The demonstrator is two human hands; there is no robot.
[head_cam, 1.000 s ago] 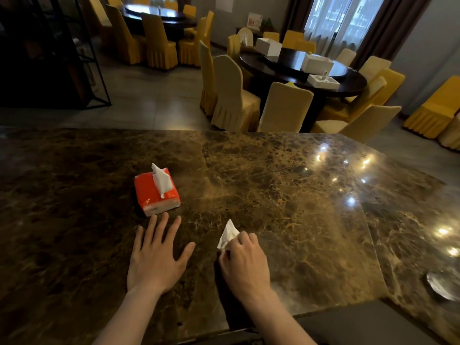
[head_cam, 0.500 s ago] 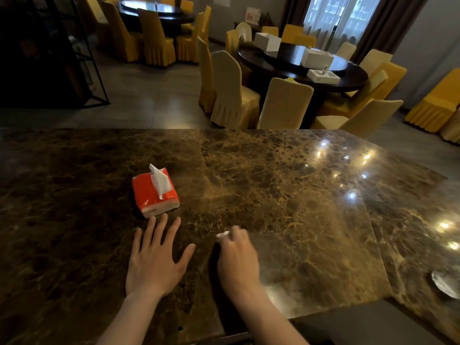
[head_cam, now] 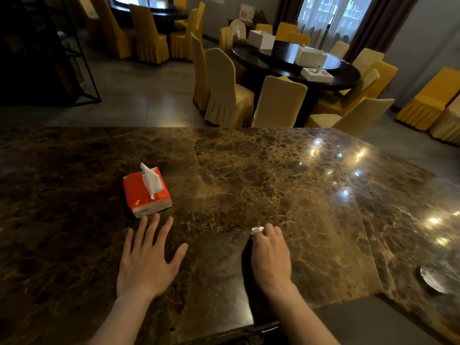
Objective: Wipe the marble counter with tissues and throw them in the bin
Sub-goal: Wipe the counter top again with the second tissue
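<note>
A dark brown marble counter [head_cam: 261, 175] fills the lower view. On it at the left sits a red tissue pack [head_cam: 146, 192] with one white sheet sticking up. My left hand [head_cam: 146, 260] lies flat on the marble just below the pack, fingers spread, holding nothing. My right hand [head_cam: 270, 255] presses down on the counter to the right of it, closed over a crumpled white tissue [head_cam: 257, 229]; only a small tip of the tissue shows past the fingers. No bin is in view.
A round metal dish [head_cam: 433, 280] rests near the counter's right edge. Beyond the far edge stand yellow-covered chairs [head_cam: 224, 88] and a dark round dining table [head_cam: 298, 61] with white boxes. A black metal rack [head_cam: 49, 53] stands at the far left.
My right hand has pushed the tissue down flat on the marble and slid a little to the right; less of the tissue shows. My left hand and the pack have stayed put.
</note>
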